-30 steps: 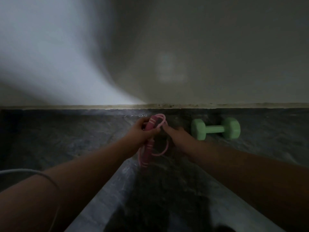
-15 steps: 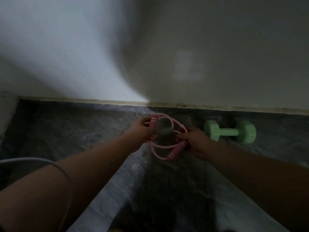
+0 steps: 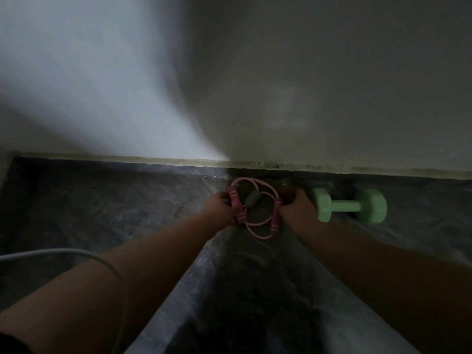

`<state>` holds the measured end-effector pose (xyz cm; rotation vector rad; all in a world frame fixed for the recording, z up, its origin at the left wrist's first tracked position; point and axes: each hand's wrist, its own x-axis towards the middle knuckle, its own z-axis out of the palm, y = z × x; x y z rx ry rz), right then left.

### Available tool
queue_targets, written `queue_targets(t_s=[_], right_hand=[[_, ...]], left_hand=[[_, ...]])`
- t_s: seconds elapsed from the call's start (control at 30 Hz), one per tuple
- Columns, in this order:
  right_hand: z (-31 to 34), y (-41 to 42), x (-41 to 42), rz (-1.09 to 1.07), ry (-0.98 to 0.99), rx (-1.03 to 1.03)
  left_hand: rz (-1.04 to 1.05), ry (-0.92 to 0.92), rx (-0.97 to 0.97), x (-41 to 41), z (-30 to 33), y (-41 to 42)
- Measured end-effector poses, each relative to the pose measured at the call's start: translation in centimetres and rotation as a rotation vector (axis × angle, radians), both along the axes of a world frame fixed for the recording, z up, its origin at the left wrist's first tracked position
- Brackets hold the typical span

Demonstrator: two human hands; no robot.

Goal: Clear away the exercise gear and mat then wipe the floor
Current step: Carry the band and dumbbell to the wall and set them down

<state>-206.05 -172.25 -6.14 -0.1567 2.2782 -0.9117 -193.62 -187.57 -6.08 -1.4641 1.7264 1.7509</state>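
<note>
both hands spread a pink resistance band low by the wall; bunched a second ago, it now lies open beside the green dumbbell; left hand and right hand each grip a handle, fingers curled; gear nearly stowed.

Looks like a room in a home, used for exercise. Dim, lit from one side only, with a bright patch slanting across a plain painted wall. Dark marbled stone floor running up to a pale, grubby skirting strip at the wall's foot. Small home-workout gear down by that wall: a mint-green dumbbell lying on the floor, and a pink figure-eight resistance band with a grey centre pad just beside it.
</note>
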Motion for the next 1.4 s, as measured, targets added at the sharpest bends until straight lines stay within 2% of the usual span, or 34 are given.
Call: queue_targets(t_s=[0.07,0.27,0.37,0.5,0.73,0.87,1.03,1.23,1.4], right_hand=[[-0.4,0.3,0.7,0.03,0.065,0.068],[-1.3,-0.3,0.7,0.121,0.027,0.23],[-1.4,-0.5,0.4,0.094,0.009,0.169],[-1.3,-0.8,-0.1,0.041,0.07,0.075],[-2.0,-1.0,-0.1,0.073,0.056,0.115],[-1.8,-0.9,0.2,0.083,0.015,0.121],[-1.5,-1.2,0.4,0.12,0.052,0.185],[1.5,-1.1,1.3,0.214,0.057,0.235],[9.2,0.2,3.5,0.371,0.017,0.113]], left_hand=[[0.007,-0.02,-0.045,0.0,-0.3,-0.1],[-0.018,-0.055,-0.124,-0.6,-0.3,0.3],[-0.082,-0.044,-0.225,-1.2,-0.1,0.8],[-0.097,-0.017,-0.266,-1.2,-0.1,0.5],[-0.132,-0.021,-0.353,-0.9,0.1,0.4],[-0.125,-0.021,-0.341,-0.8,0.5,0.4],[-0.161,-0.021,-0.332,-0.7,1.1,0.4],[-0.164,-0.172,-0.355,0.6,3.2,0.7],[-0.088,-0.212,-0.29,4.5,10.2,2.0]])
